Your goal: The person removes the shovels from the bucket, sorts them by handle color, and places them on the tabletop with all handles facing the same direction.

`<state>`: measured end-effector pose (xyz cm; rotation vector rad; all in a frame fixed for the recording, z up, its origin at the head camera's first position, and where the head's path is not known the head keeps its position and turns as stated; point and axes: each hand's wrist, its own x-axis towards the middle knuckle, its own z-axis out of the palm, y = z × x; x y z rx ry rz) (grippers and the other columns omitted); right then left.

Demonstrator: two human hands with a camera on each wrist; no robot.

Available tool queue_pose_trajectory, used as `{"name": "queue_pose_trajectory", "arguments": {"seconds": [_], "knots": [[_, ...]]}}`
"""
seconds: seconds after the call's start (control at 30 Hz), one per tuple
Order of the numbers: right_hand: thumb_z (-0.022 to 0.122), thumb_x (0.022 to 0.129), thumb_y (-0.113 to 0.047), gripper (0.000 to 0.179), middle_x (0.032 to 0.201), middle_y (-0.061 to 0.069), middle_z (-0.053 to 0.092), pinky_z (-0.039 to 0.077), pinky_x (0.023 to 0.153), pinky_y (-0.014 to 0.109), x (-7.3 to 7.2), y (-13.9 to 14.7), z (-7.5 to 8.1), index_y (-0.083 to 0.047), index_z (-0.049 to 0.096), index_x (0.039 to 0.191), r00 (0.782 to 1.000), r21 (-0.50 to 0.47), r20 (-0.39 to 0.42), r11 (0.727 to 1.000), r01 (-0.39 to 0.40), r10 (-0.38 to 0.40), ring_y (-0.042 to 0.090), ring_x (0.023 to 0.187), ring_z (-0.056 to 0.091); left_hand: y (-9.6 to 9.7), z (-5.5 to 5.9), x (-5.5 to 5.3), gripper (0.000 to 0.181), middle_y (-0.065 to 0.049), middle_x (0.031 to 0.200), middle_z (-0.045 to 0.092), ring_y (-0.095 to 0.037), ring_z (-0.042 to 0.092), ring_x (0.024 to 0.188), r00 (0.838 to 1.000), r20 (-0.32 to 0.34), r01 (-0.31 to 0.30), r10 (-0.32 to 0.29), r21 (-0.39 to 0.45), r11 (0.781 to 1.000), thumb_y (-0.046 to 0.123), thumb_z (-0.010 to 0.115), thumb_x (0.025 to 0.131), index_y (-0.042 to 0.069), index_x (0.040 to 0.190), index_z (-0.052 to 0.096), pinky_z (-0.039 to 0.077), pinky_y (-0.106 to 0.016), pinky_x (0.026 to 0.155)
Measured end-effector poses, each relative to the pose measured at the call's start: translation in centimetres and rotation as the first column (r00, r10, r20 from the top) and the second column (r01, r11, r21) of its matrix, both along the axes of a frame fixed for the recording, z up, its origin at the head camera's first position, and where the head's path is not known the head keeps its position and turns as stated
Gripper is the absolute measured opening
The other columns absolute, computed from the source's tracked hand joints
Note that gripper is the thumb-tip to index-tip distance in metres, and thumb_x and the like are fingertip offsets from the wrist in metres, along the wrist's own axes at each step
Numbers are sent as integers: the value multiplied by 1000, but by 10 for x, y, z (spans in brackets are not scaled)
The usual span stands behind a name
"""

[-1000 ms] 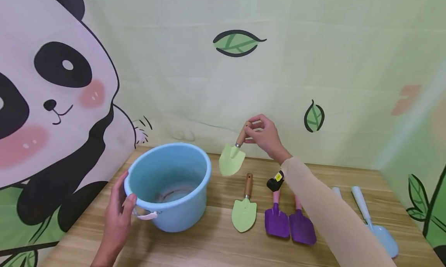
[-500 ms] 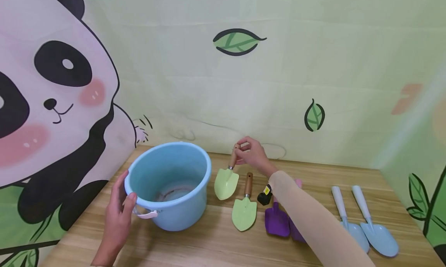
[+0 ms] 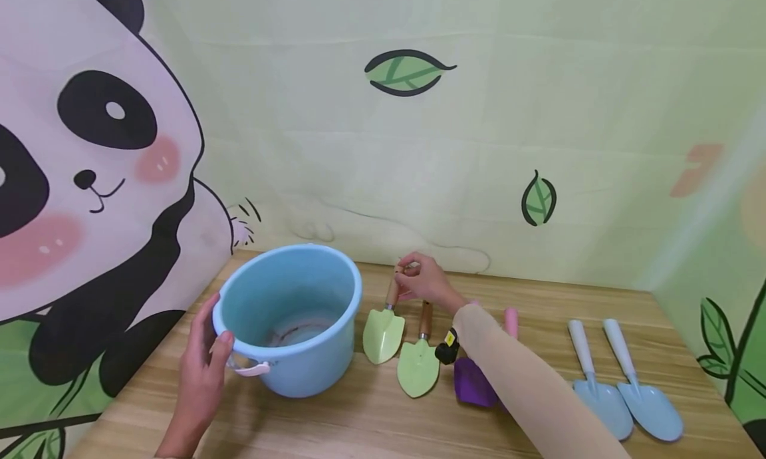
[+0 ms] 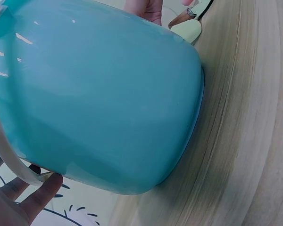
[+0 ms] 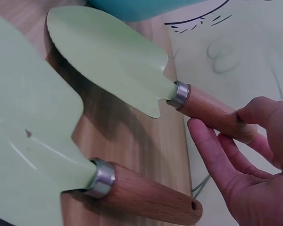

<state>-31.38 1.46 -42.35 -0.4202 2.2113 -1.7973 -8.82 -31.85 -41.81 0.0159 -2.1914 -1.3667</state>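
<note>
My left hand [image 3: 202, 369] grips the rim of a light blue bucket [image 3: 314, 372], thumb over the edge beside the white handle. In the head view my right hand [image 3: 429, 285] pinches the wooden handle of a pale green hand trowel [image 3: 383, 336] just right of the bucket. The right wrist view shows thumb and fingers around that handle [image 5: 217, 113], with a shadow on the table beneath the blade. A matching green trowel [image 3: 418, 369] lies alongside to the right, its handle end partly behind my right hand.
Under my right sleeve lies a purple shovel [image 3: 473, 382], and a pink handle [image 3: 510, 321] shows behind the sleeve. Farther right are two light blue shovels [image 3: 652, 409] side by side. A panda-printed cloth wall [image 3: 335, 140] rises behind the wooden table [image 3: 335, 432].
My right hand has come down and left, lowering the green trowel from above the table's back to beside the other one. The left hand and bucket stay put.
</note>
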Motion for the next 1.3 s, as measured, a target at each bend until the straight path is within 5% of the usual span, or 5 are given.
{"name": "queue_pose_trajectory", "arguments": {"seconds": [0.3,0.67,1.3], "knots": [[64,90,-3,39,102,21,65,58,72,46,5,-6,-10,3,52,126,997,44,76,999,-26,22,37,77,70,0,1,0,60,1,152,38,-19,42,133,1000,-8,1,-1,-3,1000,12,49,101,27,154,26,40,-12,95],[61,92,0,28,90,23,65,59,68,41,7,-11,-20,0,54,118,988,83,150,996,-41,28,31,73,70,1,2,0,60,3,151,39,-18,43,132,1000,-19,-5,5,0,1000,13,50,100,28,154,28,40,-13,96],[58,94,-1,24,87,21,65,59,67,41,14,-14,-16,-2,51,117,990,210,131,975,-73,46,32,73,70,2,2,1,59,6,152,37,-21,42,135,999,29,-33,33,-5,999,18,49,101,31,154,26,39,-18,99]]}}
